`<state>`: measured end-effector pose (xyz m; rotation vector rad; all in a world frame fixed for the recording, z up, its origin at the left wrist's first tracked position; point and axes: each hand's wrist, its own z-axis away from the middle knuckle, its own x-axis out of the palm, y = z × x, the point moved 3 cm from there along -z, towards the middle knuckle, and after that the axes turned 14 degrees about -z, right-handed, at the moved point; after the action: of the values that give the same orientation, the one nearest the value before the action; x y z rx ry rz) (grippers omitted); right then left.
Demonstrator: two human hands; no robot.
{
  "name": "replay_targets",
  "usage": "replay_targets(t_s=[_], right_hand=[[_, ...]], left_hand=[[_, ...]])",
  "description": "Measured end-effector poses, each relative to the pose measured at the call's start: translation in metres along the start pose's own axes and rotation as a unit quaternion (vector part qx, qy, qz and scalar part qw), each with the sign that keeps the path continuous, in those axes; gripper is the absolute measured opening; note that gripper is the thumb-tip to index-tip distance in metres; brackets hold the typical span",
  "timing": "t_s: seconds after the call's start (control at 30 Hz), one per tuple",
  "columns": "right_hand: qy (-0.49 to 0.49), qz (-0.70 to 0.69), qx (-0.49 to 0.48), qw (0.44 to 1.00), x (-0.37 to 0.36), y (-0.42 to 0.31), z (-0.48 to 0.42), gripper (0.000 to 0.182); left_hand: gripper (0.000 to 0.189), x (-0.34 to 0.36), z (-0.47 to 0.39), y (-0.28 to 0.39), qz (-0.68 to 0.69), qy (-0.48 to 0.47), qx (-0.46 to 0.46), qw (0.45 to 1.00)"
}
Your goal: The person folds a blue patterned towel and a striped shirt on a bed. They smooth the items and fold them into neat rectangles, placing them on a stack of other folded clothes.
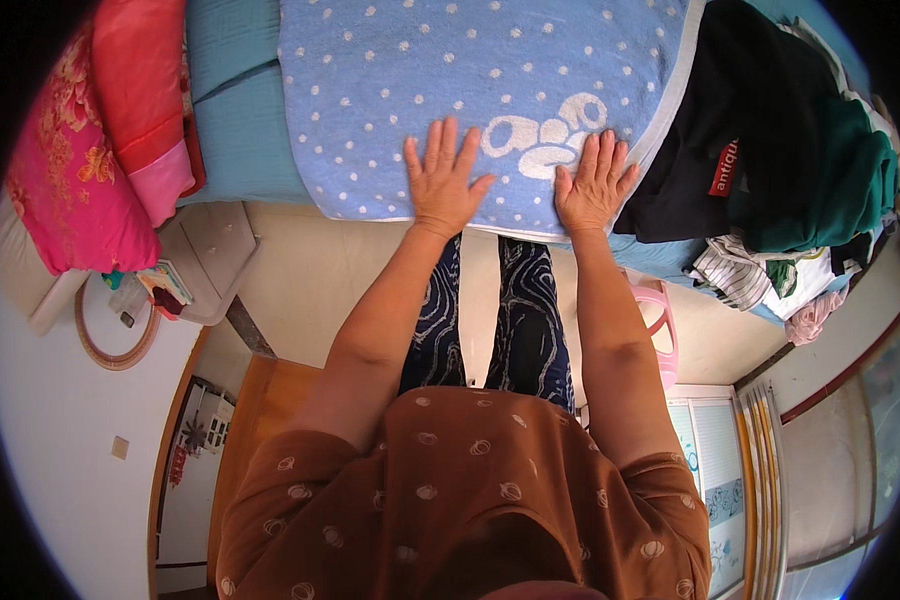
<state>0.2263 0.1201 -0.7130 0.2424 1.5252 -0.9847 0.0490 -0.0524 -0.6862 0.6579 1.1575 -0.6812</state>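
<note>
A blue towel blanket (pixel 390 67) with white dots and a pale border lies spread flat over the near side of the bed. My left hand (pixel 444 180) rests palm down on it near the front edge, fingers apart. Palm down near the blanket's right border is my right hand (pixel 594 184), its fingers also spread. A white bow-like motif (pixel 544 135) shows on the cloth between and beyond my hands. Neither hand holds anything. The blanket's far end runs out of view at the top.
Right of the blanket, a black garment (pixel 690 150), a green garment (pixel 855 180) and striped clothing (pixel 735 274) are heaped on the bed. Red and pink bedding (pixel 90 172) is piled at left, above a round-framed mirror (pixel 116 364). A pink plastic stool (pixel 667 330) stands by the bed.
</note>
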Motion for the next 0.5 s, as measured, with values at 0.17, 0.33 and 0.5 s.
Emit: replay_targets(t_s=[0.17, 0.33, 0.5], right_hand=[[0.012, -0.012, -0.006, 1.000, -0.001, 0.002, 0.000, 0.075], [-0.026, -0.005, 0.029, 0.999, -0.014, -0.005, -0.005, 0.073], [0.059, -0.062, 0.081, 0.993, -0.057, -0.025, 0.008, 0.067]], left_hand=[[0.081, 0.011, 0.032, -0.098, -0.104, 0.018, -0.121, 0.987], [0.086, -0.006, 0.049, -0.131, -0.084, 0.052, -0.230, 0.968], [0.088, -0.028, 0.055, -0.145, 0.117, 0.061, -0.380, 0.915]])
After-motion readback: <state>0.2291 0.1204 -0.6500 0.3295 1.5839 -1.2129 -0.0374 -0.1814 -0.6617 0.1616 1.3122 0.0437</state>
